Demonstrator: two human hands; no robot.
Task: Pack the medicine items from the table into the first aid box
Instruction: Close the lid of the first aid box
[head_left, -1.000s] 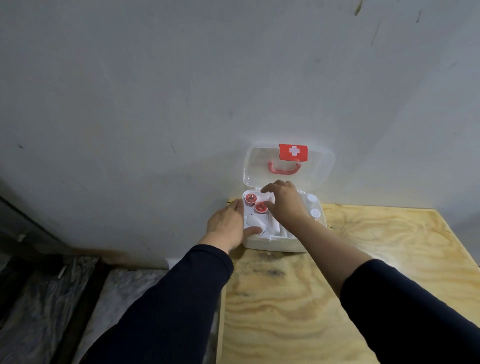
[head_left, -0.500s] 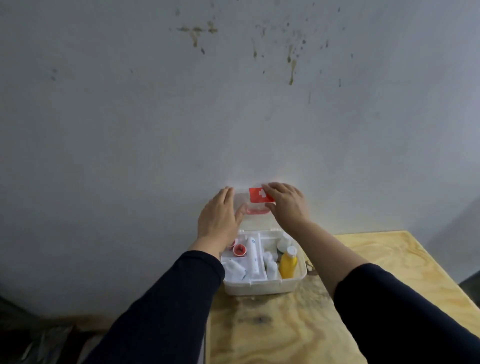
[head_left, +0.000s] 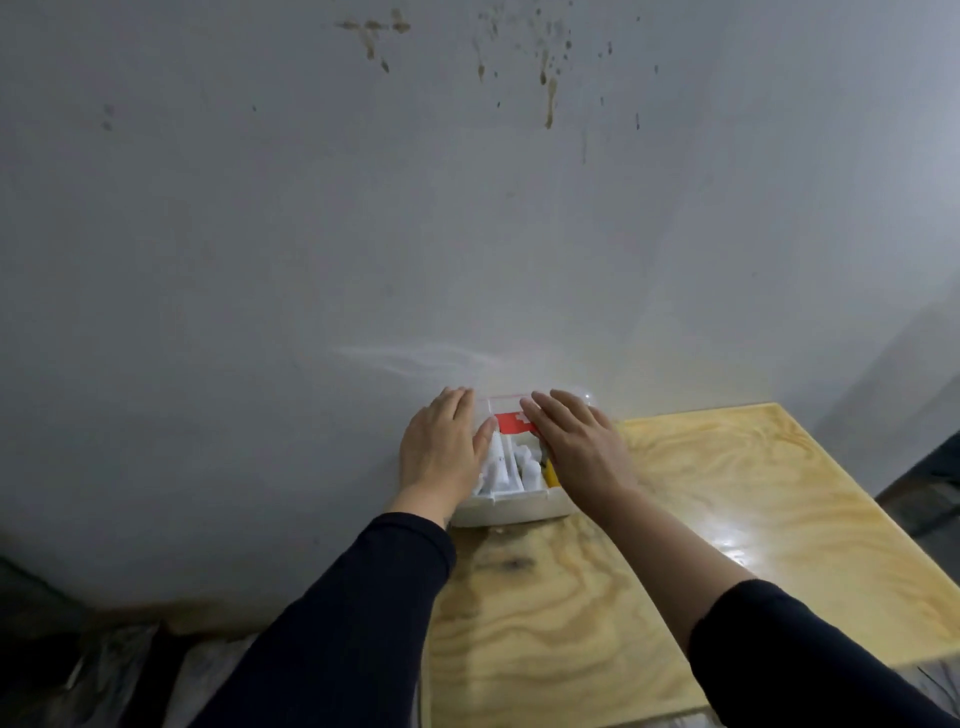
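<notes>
The white first aid box (head_left: 511, 511) stands at the far left corner of the wooden table (head_left: 727, 519), against the wall. Its clear lid (head_left: 506, 410), with a red cross label (head_left: 511, 423), is tilted down over the box. My left hand (head_left: 441, 447) lies flat on the lid's left side and my right hand (head_left: 576, 441) lies flat on its right side, fingers stretched out. Through the lid I see white bottles and a tube (head_left: 501, 467) and a yellow bottle (head_left: 549, 475) in the box.
A grey stained wall (head_left: 467, 208) rises right behind the box. The table's left edge runs just under the box, with dark floor and grey sheeting (head_left: 104, 665) below it.
Both hands went from inside the box up to the raised lid and have brought it down over the box. The camera tilted up.
</notes>
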